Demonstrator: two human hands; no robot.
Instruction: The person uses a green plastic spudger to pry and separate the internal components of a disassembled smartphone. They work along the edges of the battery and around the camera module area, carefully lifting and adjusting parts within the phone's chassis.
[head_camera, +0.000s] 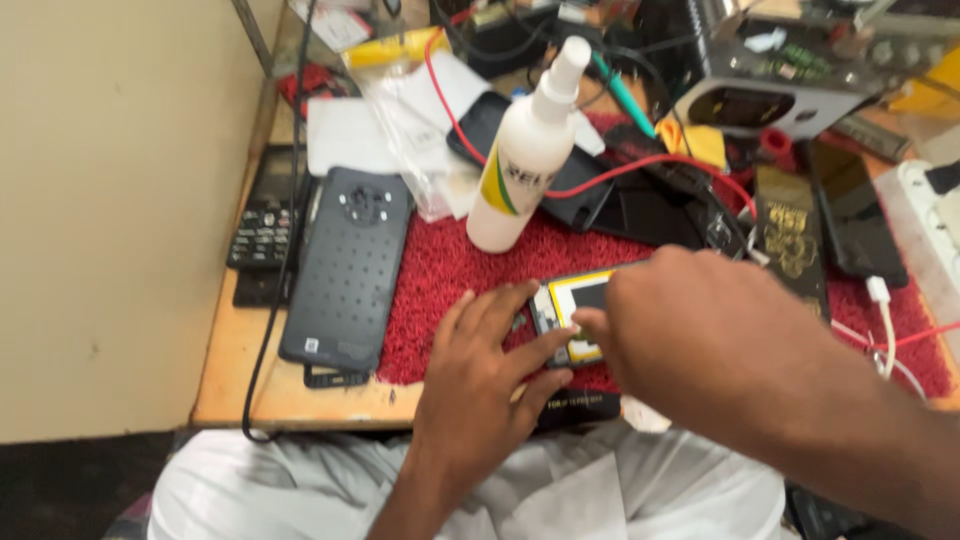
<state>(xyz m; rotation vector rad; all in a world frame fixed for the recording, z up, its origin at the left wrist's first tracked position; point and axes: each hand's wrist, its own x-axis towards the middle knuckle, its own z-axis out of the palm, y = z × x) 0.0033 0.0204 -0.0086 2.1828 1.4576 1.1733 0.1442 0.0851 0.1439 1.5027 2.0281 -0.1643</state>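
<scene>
Red mat (450, 270) covers most of the wooden bench (235, 370), and the clutter lies on it and around it. At the bench's left part a dark phone back cover (345, 265), dotted with small holes, lies flat, with a black keypad phone (262, 215) just beside it against the wall. A white squeeze bottle (525, 150) with a yellow and green label stands upright on the mat, a red wire (600, 175) passing behind it. Farther right lie two dark phones (855, 205) and a white charging cable (882, 310).

Near the mat's front edge lies an opened phone (572, 300), with a yellow-edged part showing inside. The left hand (480, 370) rests flat on the mat, fingers spread and loose, its forefinger touching the phone's near left side and steadying it. The right hand (700, 340) comes in over the phone and hides most of it; its fingers are curled down with a fingertip pressing on the phone. Whether it pinches anything there I cannot tell.
</scene>
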